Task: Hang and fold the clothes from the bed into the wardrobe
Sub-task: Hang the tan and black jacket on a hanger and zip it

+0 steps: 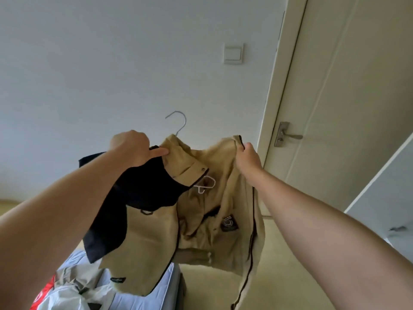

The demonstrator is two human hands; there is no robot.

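Observation:
A beige jacket (201, 224) with black shoulder panels and black zip trim hangs in the air in front of me. A white hanger (178, 121) sits inside it, its metal hook sticking up above the collar. My left hand (134, 148) grips the jacket's left shoulder by the collar. My right hand (248, 155) pinches the jacket's right front edge at the top and holds it open. Below the jacket lies the bed (143, 296) with a light blue sheet.
More clothes (73, 291), white, grey and red, lie in a heap on the bed at the lower left. A closed cream door with a metal handle (288, 135) stands at the right. A white panel edge (380, 198) crosses the far right. A light switch (233, 53) is on the wall.

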